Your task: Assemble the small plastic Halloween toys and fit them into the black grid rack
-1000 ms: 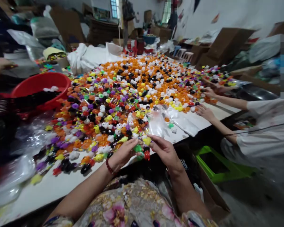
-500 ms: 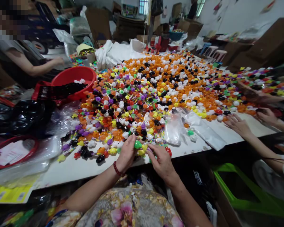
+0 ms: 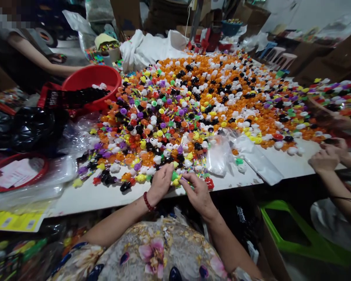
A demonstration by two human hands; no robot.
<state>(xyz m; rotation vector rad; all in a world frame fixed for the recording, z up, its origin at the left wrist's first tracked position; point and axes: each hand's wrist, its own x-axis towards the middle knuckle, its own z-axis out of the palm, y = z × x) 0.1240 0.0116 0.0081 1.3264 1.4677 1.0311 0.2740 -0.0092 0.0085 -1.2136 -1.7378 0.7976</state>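
Observation:
My left hand (image 3: 161, 182), a red bead bracelet on its wrist, pinches a small green plastic toy piece (image 3: 174, 176) above the table's near edge. Facing it, my right hand (image 3: 198, 193) has thumb and forefinger closed on a small yellow plastic toy piece (image 3: 179, 178). The two pieces meet end to end between my fingertips; whether they are joined I cannot tell. Just beyond my hands spreads a big heap of small plastic toy pieces (image 3: 169, 125) in orange, white, black, yellow, purple and green. A red piece (image 3: 209, 183) lies right of my right hand.
Clear plastic bags (image 3: 219, 156) lie right of centre. A red basin (image 3: 90, 74) and a red basket (image 3: 43, 171) stand at left, near black plastic bags (image 3: 32, 127). A co-worker's hands (image 3: 324, 158) are at the right edge; another person's arm reaches toward the basin. A green stool (image 3: 318, 249) stands below right.
The green and yellow pieces are closer together, more covered by my fingers. The co-worker's nearer hand at right has drawn back from the table and closed. The view has tilted down slightly.

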